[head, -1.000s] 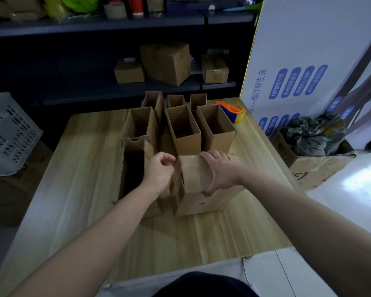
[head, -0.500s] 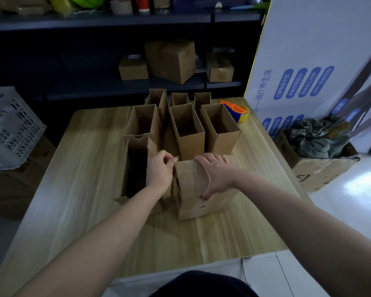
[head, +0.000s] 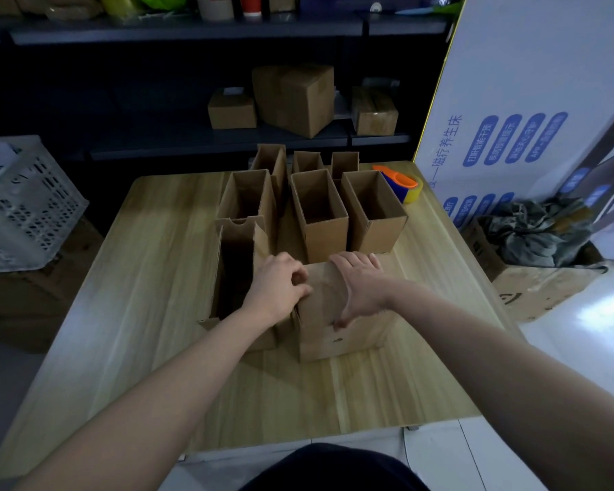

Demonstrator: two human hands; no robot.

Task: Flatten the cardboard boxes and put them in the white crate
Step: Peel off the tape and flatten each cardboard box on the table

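Observation:
Several open-topped cardboard boxes stand grouped on the wooden table (head: 156, 313). The nearest box (head: 337, 334) is closed on top, and both my hands are on it. My right hand (head: 358, 288) lies over its top with the fingers curled over the far edge and the thumb down the front face. My left hand (head: 277, 288) pinches its upper left edge. A tall open box (head: 238, 264) stands just left of it. Off the table to the left sits the white crate (head: 25, 203) with perforated walls.
An orange, blue and yellow tape dispenser (head: 403, 184) lies at the table's far right. A big white printed carton (head: 511, 101) leans at the right, with a cloth-filled box (head: 532, 264) on the floor below. Dark shelves behind hold closed boxes (head: 293, 97).
The near box has been drawn together and now stands squarer and more upright. My left hand moved from between the boxes onto its upper left edge. My right hand stayed on top.

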